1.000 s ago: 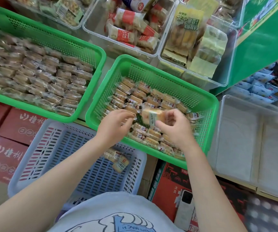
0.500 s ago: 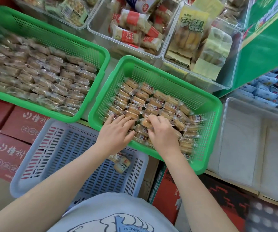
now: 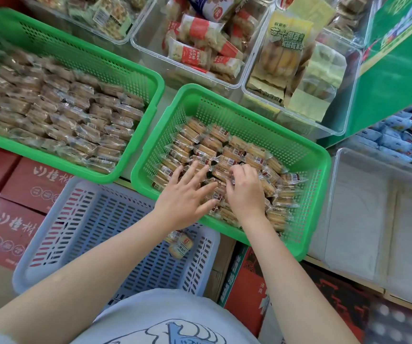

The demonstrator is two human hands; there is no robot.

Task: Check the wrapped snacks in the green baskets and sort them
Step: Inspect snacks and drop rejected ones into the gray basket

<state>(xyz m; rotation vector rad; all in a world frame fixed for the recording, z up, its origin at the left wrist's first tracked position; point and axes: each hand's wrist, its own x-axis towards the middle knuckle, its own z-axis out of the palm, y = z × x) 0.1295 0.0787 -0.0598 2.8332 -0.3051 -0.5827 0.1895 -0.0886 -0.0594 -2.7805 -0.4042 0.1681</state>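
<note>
Two green baskets hold several clear-wrapped brown snacks. The right green basket (image 3: 309, 155) is under both hands. My left hand (image 3: 185, 197) lies flat with spread fingers on the snacks (image 3: 227, 150) near its front left. My right hand (image 3: 246, 192) is beside it, fingers curled down into the packs, fingertips hidden among the wrappers. The left green basket (image 3: 148, 78) is packed with snack rows (image 3: 71, 112). One or two wrapped snacks (image 3: 180, 243) lie in the pale blue basket (image 3: 95, 219) below my left forearm.
Clear bins at the back hold red-and-white packs (image 3: 200, 45) and yellow snack bags (image 3: 287, 53). An empty clear bin (image 3: 373, 207) stands at the right. Red cartons (image 3: 13, 219) sit under the baskets. A green panel (image 3: 398, 70) rises at the upper right.
One second ago both hands held one wrapped snack above the right green basket. It has been put down, and both hands now rest on the packs inside.
</note>
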